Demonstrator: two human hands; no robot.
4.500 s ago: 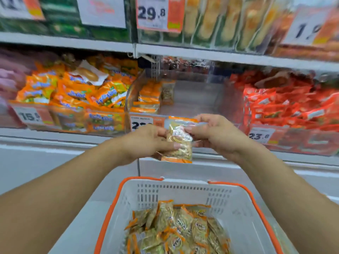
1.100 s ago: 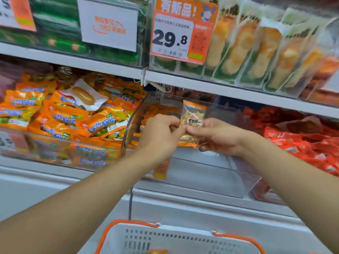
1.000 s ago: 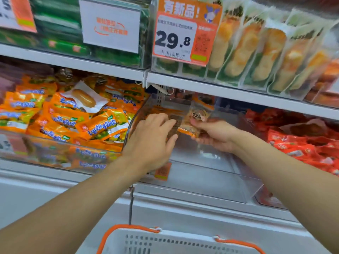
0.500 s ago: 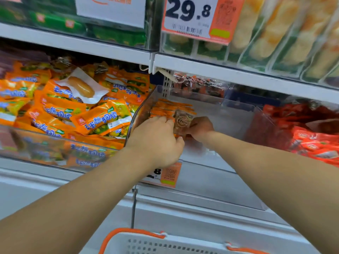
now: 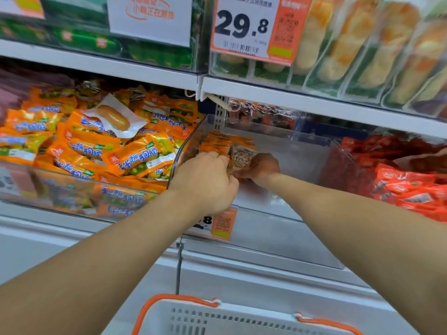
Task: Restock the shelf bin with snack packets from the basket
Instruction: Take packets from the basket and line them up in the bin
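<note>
The clear plastic shelf bin held a short row of orange snack packets stacked at its back left corner; most of its floor to the right lay bare. Beside it, the left bin was heaped with orange-and-green packets, the right bin with red ones. The small snack packet, clear-fronted with a round label and orange edges, stood upright against that row inside the bin. The right hand grasped it from below with curled fingers. The left hand, fingers bent, pressed on the stacked packets; its grip was hidden. The white orange-rimmed basket sat below, well apart.
</note>
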